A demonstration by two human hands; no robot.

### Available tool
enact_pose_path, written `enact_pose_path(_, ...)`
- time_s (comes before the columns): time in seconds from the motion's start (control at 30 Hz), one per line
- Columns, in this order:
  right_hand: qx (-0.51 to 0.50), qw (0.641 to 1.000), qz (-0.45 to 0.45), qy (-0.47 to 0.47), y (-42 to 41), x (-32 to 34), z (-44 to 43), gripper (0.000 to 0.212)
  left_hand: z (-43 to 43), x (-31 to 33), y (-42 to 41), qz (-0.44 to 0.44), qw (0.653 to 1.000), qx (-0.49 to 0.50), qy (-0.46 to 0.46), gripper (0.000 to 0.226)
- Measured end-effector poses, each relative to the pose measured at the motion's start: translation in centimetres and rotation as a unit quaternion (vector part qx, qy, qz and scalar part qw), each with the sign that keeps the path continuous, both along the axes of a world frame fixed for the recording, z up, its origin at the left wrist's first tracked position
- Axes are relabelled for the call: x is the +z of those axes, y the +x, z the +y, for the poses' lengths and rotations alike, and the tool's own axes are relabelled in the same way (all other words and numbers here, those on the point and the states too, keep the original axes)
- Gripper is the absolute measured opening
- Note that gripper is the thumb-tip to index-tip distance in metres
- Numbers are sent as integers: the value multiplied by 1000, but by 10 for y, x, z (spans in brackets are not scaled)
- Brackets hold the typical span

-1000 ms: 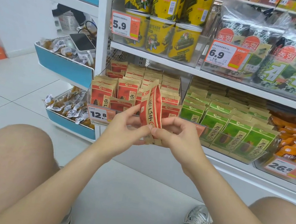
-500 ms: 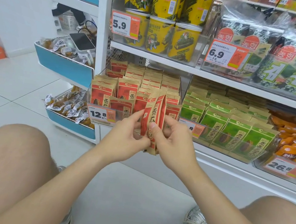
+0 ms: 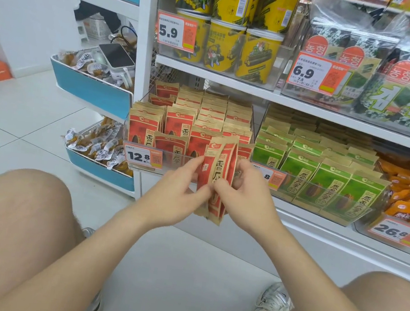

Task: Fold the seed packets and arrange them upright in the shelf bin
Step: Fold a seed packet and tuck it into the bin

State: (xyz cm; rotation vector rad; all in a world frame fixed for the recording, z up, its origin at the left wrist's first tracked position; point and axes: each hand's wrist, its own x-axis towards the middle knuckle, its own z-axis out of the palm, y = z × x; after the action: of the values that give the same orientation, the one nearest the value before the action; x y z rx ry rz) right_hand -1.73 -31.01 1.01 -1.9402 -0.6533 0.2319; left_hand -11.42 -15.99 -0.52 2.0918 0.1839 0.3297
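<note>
White shelf tag (image 3: 142,157) is reading 12.8 (orange-edged); our left hand (image 3: 176,193) and right hand (image 3: 244,198) are pinching a red-and-tan paper seed packet (image 3: 221,169).

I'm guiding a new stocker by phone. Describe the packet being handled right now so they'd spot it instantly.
On the white shelf unit, find the lower clear bin with the 12.8 price tag, packed with red seed packets. Just in front of it, the left hand and right hand pinch the held packet. Unlike its neighbours, it is outside the bin and creased lengthwise.
</note>
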Motion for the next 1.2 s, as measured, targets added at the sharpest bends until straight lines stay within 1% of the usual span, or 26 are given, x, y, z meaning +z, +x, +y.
enact_pose_path(0.03,20,1000,21,2,-1,0,0,27,-2,-3,-1,2,999,7,41,47)
enact_pose_path(0.07,43,998,47,11,-2,-1,0,27,-2,-5,-1,5,998,21,60,47)
enact_pose_path(0.13,67,993,87,33,-5,1,-1,20,0,-6,-2,2,996,51,71,51)
enact_pose_path(0.2,59,993,92,51,-7,2,-1,15,4,-5,-2,-4,995,66,73,58)
enact_pose_path(0.27,41,997,49,46,-5,1,-1,20,5,-4,-1,-3,993,73,89,56)
enact_pose_path(0.33,48,999,2,19,-3,-1,0,21,3,-4,0,-4,987,91,130,51)
enact_pose_path(0.4,63,998,-10,12,-6,-2,1,21,-1,-4,-1,-16,980,105,170,51)
enact_pose_path(0.47,60,998,-34,9,-8,-2,2,21,-3,-4,-2,-26,977,106,183,52)
enact_pose_path(0.53,43,998,-47,11,-8,-1,4,18,-3,-4,-3,-26,974,114,194,48)
enact_pose_path(0.63,21,998,-64,9,0,0,3,41,-8,-4,-3,-29,965,120,230,47)
enact_pose_path(0.67,25,998,-63,12,2,-1,3,42,-11,-3,-3,-29,962,123,243,49)
enact_pose_path(0.73,42,998,-48,28,2,-4,2,31,-13,-1,-3,-16,954,132,270,53)
enact_pose_path(0.8,53,997,-39,45,-1,-4,3,25,-13,0,-3,-15,948,139,285,51)
enact_pose_path(0.9,51,996,-34,69,-6,-3,4,23,-12,0,-3,-31,961,146,234,34)
enact_pose_path(0.97,48,996,-24,74,-6,0,4,23,-10,0,-1,-19,968,146,203,27)
enact_pose_path(1.07,45,996,24,77,-6,4,2,24,-8,-1,0,6,976,132,175,31)
enact_pose_path(1.13,41,996,31,68,-6,4,1,25,-6,-1,-1,7,981,126,145,32)
enact_pose_path(1.2,37,997,28,64,-4,3,2,25,-4,0,0,-5,987,135,83,28)
